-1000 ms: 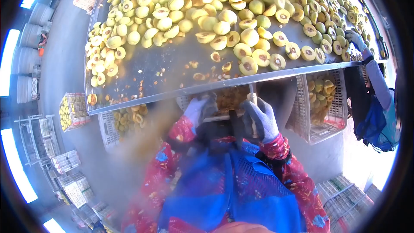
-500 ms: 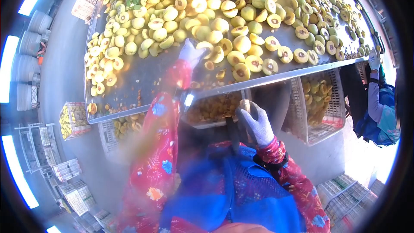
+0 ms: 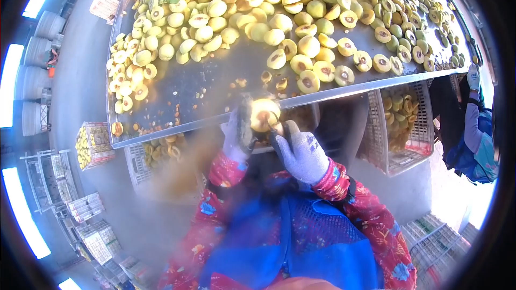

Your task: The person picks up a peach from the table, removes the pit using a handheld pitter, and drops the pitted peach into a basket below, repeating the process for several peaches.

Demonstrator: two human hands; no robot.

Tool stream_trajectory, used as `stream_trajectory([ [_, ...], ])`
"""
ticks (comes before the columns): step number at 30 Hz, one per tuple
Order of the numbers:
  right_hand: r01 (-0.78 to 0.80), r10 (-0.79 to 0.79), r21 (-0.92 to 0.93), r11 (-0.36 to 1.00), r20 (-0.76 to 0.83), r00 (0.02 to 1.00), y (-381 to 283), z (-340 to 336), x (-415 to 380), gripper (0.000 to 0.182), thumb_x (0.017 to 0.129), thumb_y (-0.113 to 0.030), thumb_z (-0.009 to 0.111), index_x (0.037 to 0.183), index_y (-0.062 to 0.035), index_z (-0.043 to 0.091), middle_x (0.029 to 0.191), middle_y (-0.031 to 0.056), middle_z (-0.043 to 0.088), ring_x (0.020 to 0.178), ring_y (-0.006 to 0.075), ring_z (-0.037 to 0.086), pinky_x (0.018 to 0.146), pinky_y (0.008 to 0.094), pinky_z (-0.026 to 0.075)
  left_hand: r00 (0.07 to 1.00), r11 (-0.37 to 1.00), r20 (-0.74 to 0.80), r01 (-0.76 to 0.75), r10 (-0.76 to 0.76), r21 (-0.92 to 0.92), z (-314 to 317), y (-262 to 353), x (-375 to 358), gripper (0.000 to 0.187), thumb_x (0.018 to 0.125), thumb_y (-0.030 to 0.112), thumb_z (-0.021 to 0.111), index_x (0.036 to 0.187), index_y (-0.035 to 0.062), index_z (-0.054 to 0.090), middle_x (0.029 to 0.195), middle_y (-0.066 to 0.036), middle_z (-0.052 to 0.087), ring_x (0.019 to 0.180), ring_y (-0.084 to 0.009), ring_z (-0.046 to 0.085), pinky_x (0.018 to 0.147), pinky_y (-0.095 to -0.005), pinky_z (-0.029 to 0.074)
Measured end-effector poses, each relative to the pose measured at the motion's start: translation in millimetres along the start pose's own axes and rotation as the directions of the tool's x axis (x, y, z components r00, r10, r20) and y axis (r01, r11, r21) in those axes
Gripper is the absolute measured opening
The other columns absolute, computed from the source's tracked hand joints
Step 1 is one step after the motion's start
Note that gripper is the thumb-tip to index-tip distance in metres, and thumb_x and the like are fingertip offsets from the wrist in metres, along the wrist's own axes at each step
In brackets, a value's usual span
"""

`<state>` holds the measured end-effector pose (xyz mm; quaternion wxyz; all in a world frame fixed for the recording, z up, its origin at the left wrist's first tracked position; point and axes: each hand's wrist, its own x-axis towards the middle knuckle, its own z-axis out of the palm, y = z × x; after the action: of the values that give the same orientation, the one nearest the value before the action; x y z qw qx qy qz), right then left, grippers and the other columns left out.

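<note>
My left hand, in a pale glove with dark fingers, is closed around a yellow peach half just in front of the metal table's near edge. The cut face with its brown centre is turned up. My right hand, gloved alike, is closed on a small hand tool, mostly hidden by the fingers. The tool's dark end meets the cut face near its centre. Behind them, many halved peaches lie heaped on the table, several with brown pits showing.
Below the table edge stand plastic crates with fruit: one at the right, one at the left. A further crate is on the floor at left. Another person's gloved hand is at the table's right end. Stacked buckets line the left.
My left hand has drawn back from the heap, bringing a peach half over the table's edge. My right hand has moved left and forward to meet it with the tool.
</note>
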<state>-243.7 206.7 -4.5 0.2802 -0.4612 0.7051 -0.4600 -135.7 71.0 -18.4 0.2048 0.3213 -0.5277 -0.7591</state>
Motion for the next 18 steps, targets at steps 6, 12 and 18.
stream_trajectory([
  [6,-0.026,0.026,0.010,1.000,-0.013,1.000,1.6,13.6,-6.8,0.022,0.095,-0.019,0.055,0.096,0.0001,0.045,0.059,0.0236,0.055,0.055,0.0431,0.057,0.049,0.0518,0.042,0.753,0.378,0.077,-0.412,0.653,0.829,-8.9,-47.6,-4.2,0.036,0.101,0.025,0.047,0.120,-0.0043,0.055,0.102,-0.015,0.062,0.086,-0.0217,0.060,0.078,-0.0337,0.050],
  [12,0.035,-0.037,0.136,0.990,0.011,0.999,1.0,17.1,-10.1,0.019,0.095,-0.017,0.054,0.095,0.0008,0.047,0.059,0.0201,0.054,0.052,0.0406,0.055,0.050,0.0469,0.042,0.818,0.825,-0.314,-0.302,0.481,0.477,17.5,-48.2,-9.5,0.031,0.101,0.021,0.045,0.115,-0.0036,0.058,0.093,-0.008,0.063,0.080,-0.0129,0.058,0.072,-0.0287,0.050],
  [18,-0.782,0.106,0.615,-0.101,0.788,0.606,15.7,-9.8,-3.3,0.022,0.100,-0.027,0.048,0.093,-0.0068,0.053,0.061,0.0011,0.051,0.045,0.0163,0.047,0.044,0.0316,0.040,0.814,0.623,-0.137,-0.311,0.565,0.718,15.8,-54.3,-10.5,0.033,0.102,0.026,0.044,0.107,-0.0014,0.062,0.091,-0.006,0.065,0.076,-0.0107,0.059,0.067,-0.0256,0.049],
])
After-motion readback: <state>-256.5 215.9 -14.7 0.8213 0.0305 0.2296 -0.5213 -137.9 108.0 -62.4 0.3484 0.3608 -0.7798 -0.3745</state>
